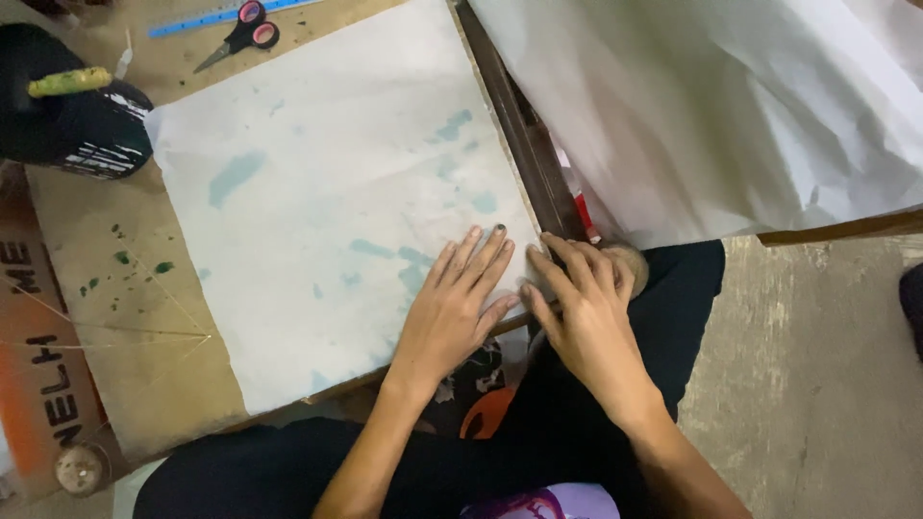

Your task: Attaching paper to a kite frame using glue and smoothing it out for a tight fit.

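On the board [125,317] lies the stained sheet [327,192], its near right corner under both hands. Left hand [452,308] lies flat, fingers spread, pressing the sheet, gripping nothing. Right hand [586,317] presses the sheet's corner edge, fingers extended, nothing held. Scissors [240,37] and a black pot [72,115] sit well apart, far left.

Head camera looks steeply down, close over the lap and board [135,317].

Pink-handled scissors [245,29] & blue ruler [216,17] top left, black paint can [82,120] w/ yellowish-handled brush [69,82] nearby.
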